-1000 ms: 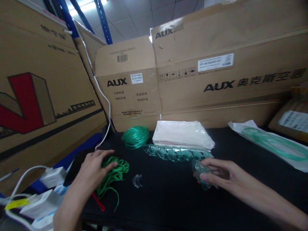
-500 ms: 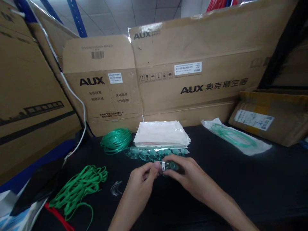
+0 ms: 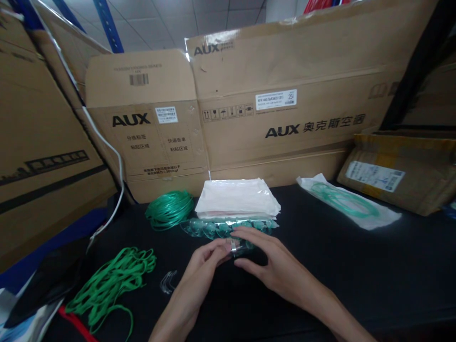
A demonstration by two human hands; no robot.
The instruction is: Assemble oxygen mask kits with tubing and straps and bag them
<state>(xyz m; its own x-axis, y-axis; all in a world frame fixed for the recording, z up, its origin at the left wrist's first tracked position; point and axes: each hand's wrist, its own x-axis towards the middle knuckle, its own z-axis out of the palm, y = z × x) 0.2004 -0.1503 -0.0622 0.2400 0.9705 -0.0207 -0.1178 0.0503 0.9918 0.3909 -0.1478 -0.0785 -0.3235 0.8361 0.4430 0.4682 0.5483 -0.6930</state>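
A see-through green mask (image 3: 245,247) with a shiny metal nose strip (image 3: 233,248) is in front of me, partly covered by my fingers. My left hand (image 3: 210,254) pinches its left end between thumb and fingers. Around its right side is my right hand (image 3: 267,251), fingers and thumb spread apart; whether a fingertip touches the mask is hard to see. Just beyond lies a row of similar green masks (image 3: 213,227), by a stack of white packets (image 3: 237,197). Several thin clear bands (image 3: 167,281) lie left of my left hand.
Coiled green tubing (image 3: 169,210) and a heap of green elastic cord (image 3: 114,280) lie left. Back right are a bagged green tube (image 3: 349,202) and a taped carton (image 3: 399,171). Large cardboard panels (image 3: 302,109) wall the black table's back. A white cable (image 3: 119,180) hangs left.
Both hands and the mask have shifted slightly left, as has most of the view. My right thumb and fingers have spread apart from the mask; my left hand keeps its pinch.
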